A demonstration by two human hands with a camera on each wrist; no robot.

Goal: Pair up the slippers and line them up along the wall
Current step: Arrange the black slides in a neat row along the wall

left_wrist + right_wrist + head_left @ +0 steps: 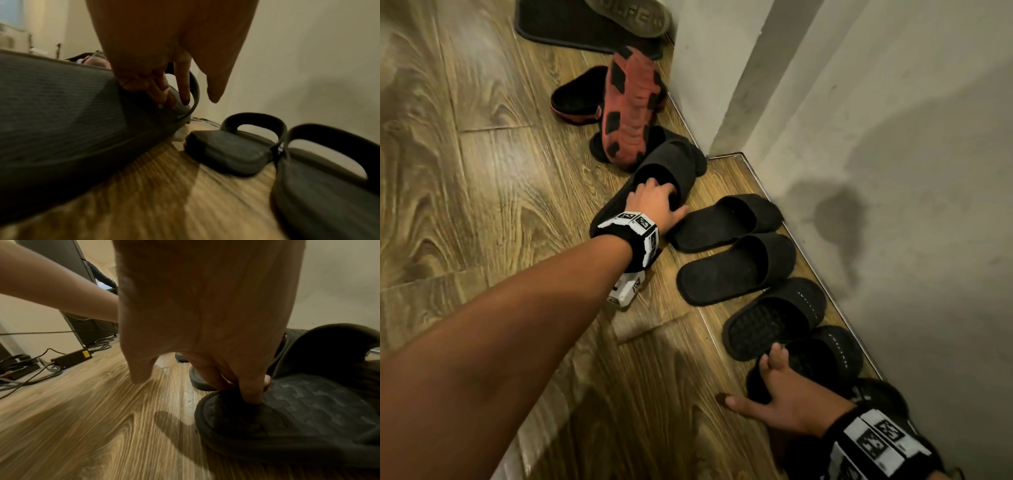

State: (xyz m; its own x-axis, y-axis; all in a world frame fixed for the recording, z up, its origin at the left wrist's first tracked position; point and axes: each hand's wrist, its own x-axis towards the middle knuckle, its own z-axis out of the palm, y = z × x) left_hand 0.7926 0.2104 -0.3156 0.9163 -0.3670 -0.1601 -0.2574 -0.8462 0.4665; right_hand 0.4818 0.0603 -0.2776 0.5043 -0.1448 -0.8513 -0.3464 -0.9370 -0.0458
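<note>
My left hand (659,202) reaches under the strap of a plain black slide slipper (671,161) that lies tilted away from the wall; its fingers (164,95) curl onto the footbed (61,105). Two matching plain slides (726,222) (736,267) lie side by side, toes to the wall. Nearer me, a textured black slipper (774,318) points at the wall. Beside it, my right hand (774,383) grips the heel of its twin (825,356), fingers (252,389) hooked over the heel rim (226,404), thumb spread toward the floor.
A red-soled shoe (631,106) lies sole up on another black slipper (599,145), and its partner (578,96) sits beside it. A dark doormat (571,24) lies beyond. The wall (893,171) runs along the right. A power adapter (72,358) and cables lie at the left.
</note>
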